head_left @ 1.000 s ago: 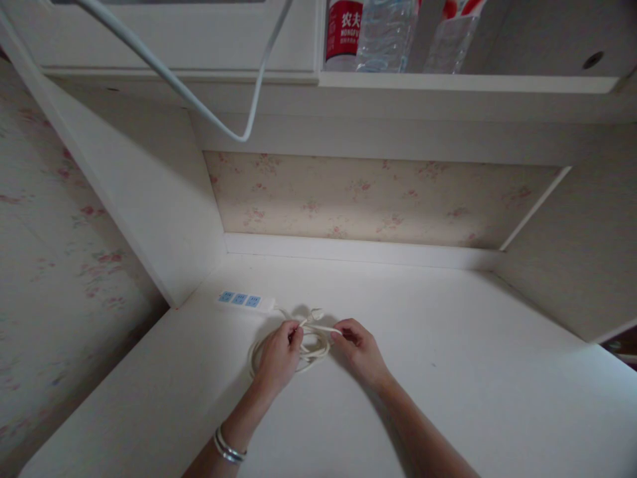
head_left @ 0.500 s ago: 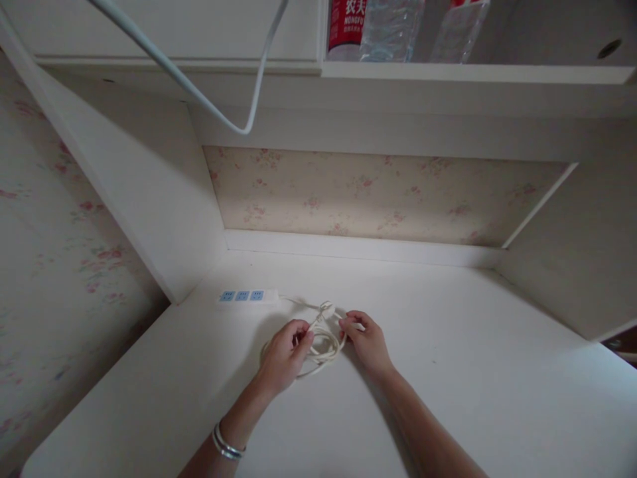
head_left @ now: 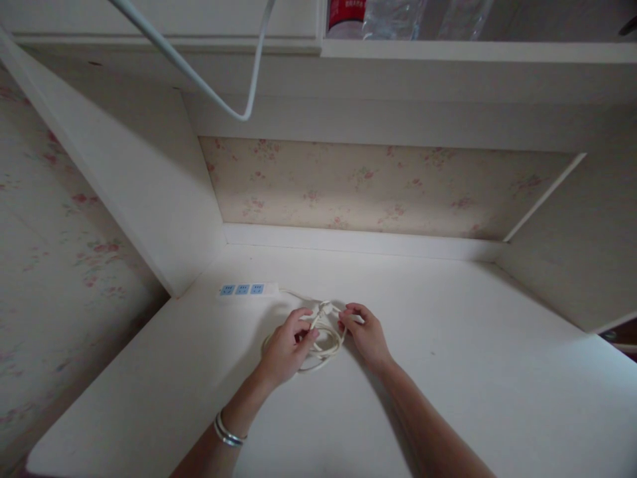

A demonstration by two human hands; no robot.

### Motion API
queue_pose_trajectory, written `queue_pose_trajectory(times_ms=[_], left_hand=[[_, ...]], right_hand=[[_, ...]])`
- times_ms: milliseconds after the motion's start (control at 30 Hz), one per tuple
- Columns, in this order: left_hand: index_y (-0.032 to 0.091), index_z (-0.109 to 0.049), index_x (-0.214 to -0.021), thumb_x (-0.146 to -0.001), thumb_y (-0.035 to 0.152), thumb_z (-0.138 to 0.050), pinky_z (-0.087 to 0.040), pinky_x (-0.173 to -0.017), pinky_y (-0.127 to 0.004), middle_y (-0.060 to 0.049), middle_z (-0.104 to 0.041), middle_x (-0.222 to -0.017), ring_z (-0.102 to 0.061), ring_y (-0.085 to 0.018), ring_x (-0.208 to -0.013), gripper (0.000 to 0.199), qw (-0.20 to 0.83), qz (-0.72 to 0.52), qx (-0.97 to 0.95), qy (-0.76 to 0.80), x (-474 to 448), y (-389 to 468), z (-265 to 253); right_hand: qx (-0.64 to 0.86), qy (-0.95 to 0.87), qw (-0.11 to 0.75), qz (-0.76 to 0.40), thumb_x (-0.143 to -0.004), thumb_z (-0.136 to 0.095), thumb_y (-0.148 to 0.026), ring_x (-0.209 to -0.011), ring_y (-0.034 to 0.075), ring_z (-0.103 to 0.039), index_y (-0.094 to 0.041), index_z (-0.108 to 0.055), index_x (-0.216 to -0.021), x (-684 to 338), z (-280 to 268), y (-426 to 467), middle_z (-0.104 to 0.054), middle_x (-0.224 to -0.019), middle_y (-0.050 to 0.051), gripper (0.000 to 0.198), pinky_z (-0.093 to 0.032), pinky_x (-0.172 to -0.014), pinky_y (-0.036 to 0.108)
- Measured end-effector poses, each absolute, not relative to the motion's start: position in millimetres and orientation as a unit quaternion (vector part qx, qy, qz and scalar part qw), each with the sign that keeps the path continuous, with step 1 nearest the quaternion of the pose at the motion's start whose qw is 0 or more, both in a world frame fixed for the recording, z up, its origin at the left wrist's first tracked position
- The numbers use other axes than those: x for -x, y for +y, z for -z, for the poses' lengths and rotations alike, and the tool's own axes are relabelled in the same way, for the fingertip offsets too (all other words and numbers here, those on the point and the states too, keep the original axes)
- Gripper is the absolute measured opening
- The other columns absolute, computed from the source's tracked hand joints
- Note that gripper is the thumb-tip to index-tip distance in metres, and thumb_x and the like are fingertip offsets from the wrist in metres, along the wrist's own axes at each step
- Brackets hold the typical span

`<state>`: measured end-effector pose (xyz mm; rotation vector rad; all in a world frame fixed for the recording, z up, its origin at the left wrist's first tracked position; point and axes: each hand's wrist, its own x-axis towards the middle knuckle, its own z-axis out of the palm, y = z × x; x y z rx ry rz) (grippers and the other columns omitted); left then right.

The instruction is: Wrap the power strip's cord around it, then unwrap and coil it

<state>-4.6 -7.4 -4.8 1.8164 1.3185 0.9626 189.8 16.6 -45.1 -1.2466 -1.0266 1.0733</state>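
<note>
A white power strip (head_left: 271, 289) with blue sockets lies on the white desktop, left of centre. Its cream cord (head_left: 332, 350) runs right and lies in loose loops between my hands. The plug (head_left: 326, 308) rests at the far side of the loops. My left hand (head_left: 290, 345) pinches a strand of the cord at the left of the coil, its thumb toward the middle. On the right side, my right hand (head_left: 365, 335) has thumb and fingertips closed on another part of the loop. Part of the coil is hidden behind my left hand.
Overhead, a bent white tube (head_left: 243, 116) hangs close to the camera. Plastic bottles (head_left: 393, 20) stand on the shelf (head_left: 448, 52) above. White side panels (head_left: 144, 172) flank the desktop (head_left: 472, 398), with floral wallpaper behind.
The fingers of my left hand have spread a little and shifted slightly right near the plug. My right hand keeps its hold. The view has tipped slightly downward.
</note>
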Motion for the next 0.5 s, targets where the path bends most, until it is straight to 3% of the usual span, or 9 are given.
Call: queue_pose_trajectory(times_ms=[100, 233, 400, 500], left_hand=[[0.021, -0.058, -0.113, -0.089, 0.037, -0.046, -0.045, -0.065, -0.022, -0.002, -0.070, -0.088, -0.062, -0.013, -0.073, 0.032, 0.355, -0.352, -0.726, 0.472, 6, -8, 2], [0.024, -0.066, -0.104, -0.085, 0.036, -0.052, -0.046, -0.082, -0.026, -0.004, -0.068, -0.101, -0.060, -0.017, -0.091, 0.026, 0.287, -0.316, -0.779, 0.459, 9, -12, -6], [0.029, -0.062, -0.115, -0.067, 0.039, -0.073, -0.041, -0.097, -0.035, -0.003, -0.061, -0.117, -0.053, -0.023, -0.109, 0.051, 0.233, -0.263, -0.835, 0.422, 10, -15, -8], [0.029, -0.064, -0.112, -0.074, 0.038, -0.067, -0.041, -0.097, -0.034, -0.004, -0.063, -0.114, -0.055, -0.022, -0.107, 0.038, 0.219, -0.271, -0.829, 0.437, 9, -13, -3]], right_hand=[[0.530, -0.436, 0.568, -0.454, -0.069, -0.070, -0.048, -0.065, 0.017, -0.063, -0.019, -0.057, -0.097, -190, 45, 16, -0.064, -0.083, 0.004, 0.042, -0.050, -0.061, 0.029], [0.532, -0.434, 0.569, -0.453, -0.070, -0.069, -0.046, -0.065, 0.017, -0.062, -0.019, -0.057, -0.095, -190, 47, 17, -0.063, -0.083, 0.003, 0.039, -0.049, -0.060, 0.029], [0.528, -0.426, 0.582, -0.449, -0.070, -0.069, -0.047, -0.064, 0.017, -0.062, -0.020, -0.057, -0.091, -191, 47, 17, -0.065, -0.078, 0.002, 0.037, -0.047, -0.061, 0.029], [0.532, -0.432, 0.577, -0.445, -0.070, -0.068, -0.050, -0.064, 0.018, -0.062, -0.019, -0.057, -0.089, -191, 47, 17, -0.065, -0.069, 0.001, 0.037, -0.047, -0.061, 0.029]])
